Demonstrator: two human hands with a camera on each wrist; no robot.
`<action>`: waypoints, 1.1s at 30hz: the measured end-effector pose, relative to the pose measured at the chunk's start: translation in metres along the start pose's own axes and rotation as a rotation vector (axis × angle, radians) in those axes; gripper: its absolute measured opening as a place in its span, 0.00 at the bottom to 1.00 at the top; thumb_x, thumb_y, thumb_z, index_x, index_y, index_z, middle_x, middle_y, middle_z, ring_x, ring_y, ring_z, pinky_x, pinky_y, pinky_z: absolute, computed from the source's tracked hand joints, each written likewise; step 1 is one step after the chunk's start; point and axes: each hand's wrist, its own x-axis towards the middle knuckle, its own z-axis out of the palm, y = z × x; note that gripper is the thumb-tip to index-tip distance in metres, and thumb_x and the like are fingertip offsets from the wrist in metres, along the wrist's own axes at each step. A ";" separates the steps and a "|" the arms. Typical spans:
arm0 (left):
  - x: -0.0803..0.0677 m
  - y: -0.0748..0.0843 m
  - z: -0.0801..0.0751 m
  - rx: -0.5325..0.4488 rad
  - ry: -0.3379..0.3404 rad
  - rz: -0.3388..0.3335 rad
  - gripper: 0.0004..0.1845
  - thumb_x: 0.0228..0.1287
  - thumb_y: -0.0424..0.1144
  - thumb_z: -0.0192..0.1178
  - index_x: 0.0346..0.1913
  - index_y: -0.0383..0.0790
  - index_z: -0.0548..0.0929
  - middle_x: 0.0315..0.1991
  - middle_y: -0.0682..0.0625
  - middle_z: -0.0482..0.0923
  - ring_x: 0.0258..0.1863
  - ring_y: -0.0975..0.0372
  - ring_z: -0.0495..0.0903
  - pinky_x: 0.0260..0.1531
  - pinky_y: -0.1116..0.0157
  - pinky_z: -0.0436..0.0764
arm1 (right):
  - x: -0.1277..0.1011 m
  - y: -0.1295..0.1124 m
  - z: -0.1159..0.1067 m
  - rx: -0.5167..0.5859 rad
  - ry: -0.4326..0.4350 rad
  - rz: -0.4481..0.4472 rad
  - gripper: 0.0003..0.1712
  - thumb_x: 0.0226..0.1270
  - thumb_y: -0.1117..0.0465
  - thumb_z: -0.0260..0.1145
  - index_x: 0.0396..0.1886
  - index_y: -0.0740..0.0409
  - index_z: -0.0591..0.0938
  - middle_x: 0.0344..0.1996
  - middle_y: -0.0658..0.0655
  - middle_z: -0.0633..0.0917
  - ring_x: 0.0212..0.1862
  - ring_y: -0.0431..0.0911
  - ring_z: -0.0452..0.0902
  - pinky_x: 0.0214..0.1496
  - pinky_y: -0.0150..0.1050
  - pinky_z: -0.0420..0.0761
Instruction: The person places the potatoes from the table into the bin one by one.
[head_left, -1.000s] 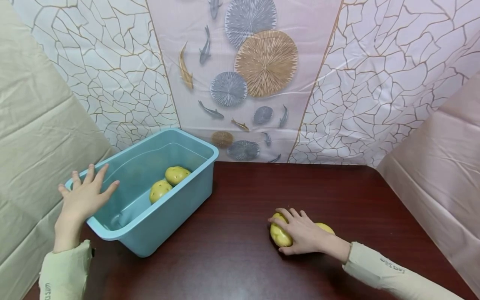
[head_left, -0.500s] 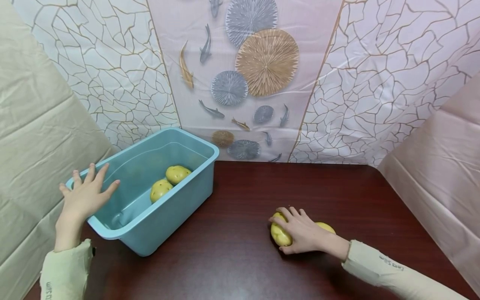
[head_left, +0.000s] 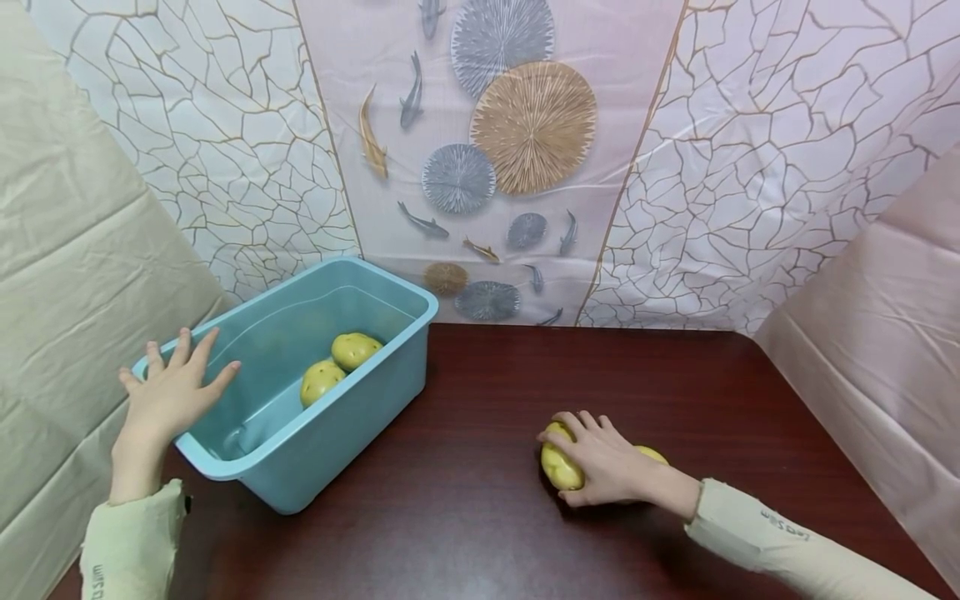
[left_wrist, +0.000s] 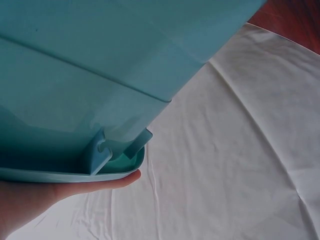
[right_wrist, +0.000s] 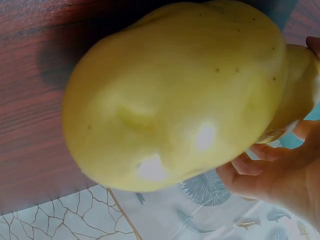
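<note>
While the right hand [head_left: 609, 467] is lying over a potato [head_left: 561, 467] on the table [head_left: 480, 517], its fingers [head_left: 581, 429] are curling round the far side and the thumb is hooking under the near one, so they are closing on it rather than resting flat. A second potato [head_left: 651, 455] is peeking out just behind the wrist, touching or nearly touching the first; the right wrist view is showing two yellow bodies [right_wrist: 175, 95] pressed together, so I cannot tell whether the hand is holding one or both.

Judging by its look, the potato is going to handle as a firm, fairly dense lump: smooth, slightly glossy skin, rounded all over, apt to roll or slip if pinched at an end. Taking it across its thick middle, fingers opposite thumb, is looking like the safest hold.

The left hand [head_left: 168, 396] is resting on the near corner of the tub [head_left: 315, 467], fingers [head_left: 198, 350] spread and straight over the rim, the thumb [left_wrist: 117, 180] lying under the lip in the left wrist view. Two more potatoes [head_left: 337, 367] are sitting together on the tub's floor, near its far end.
</note>
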 end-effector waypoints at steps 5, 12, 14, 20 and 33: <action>0.000 0.000 0.000 0.005 -0.003 -0.005 0.42 0.63 0.64 0.33 0.69 0.37 0.41 0.65 0.24 0.34 0.59 0.24 0.30 0.45 0.26 0.34 | 0.000 0.000 -0.001 -0.006 0.013 0.003 0.41 0.34 0.39 0.68 0.54 0.45 0.72 0.50 0.55 0.71 0.43 0.47 0.66 0.34 0.40 0.64; 0.000 -0.001 0.000 0.009 -0.006 -0.007 0.43 0.63 0.64 0.34 0.69 0.37 0.40 0.65 0.24 0.33 0.59 0.24 0.29 0.45 0.25 0.34 | 0.003 -0.002 -0.003 -0.007 0.034 0.000 0.41 0.33 0.40 0.69 0.53 0.46 0.72 0.50 0.55 0.71 0.42 0.47 0.66 0.33 0.39 0.64; 0.000 0.000 0.000 0.006 -0.005 -0.008 0.43 0.63 0.64 0.34 0.69 0.37 0.40 0.65 0.24 0.33 0.59 0.24 0.29 0.45 0.26 0.34 | 0.004 -0.002 -0.004 -0.009 0.036 -0.001 0.42 0.33 0.39 0.69 0.54 0.46 0.72 0.50 0.55 0.70 0.42 0.47 0.66 0.34 0.40 0.64; 0.000 0.001 0.000 0.001 0.000 -0.007 0.43 0.63 0.65 0.33 0.69 0.37 0.41 0.65 0.24 0.35 0.59 0.24 0.30 0.45 0.26 0.33 | 0.006 -0.004 -0.008 -0.013 0.044 -0.004 0.42 0.34 0.39 0.69 0.54 0.45 0.72 0.51 0.56 0.70 0.43 0.47 0.66 0.35 0.41 0.66; 0.000 0.000 0.000 -0.009 0.002 -0.006 0.43 0.63 0.65 0.33 0.69 0.37 0.41 0.65 0.24 0.34 0.59 0.25 0.29 0.45 0.25 0.33 | 0.016 -0.008 -0.017 -0.017 0.084 -0.035 0.41 0.35 0.38 0.68 0.54 0.45 0.72 0.50 0.56 0.71 0.41 0.47 0.66 0.34 0.39 0.63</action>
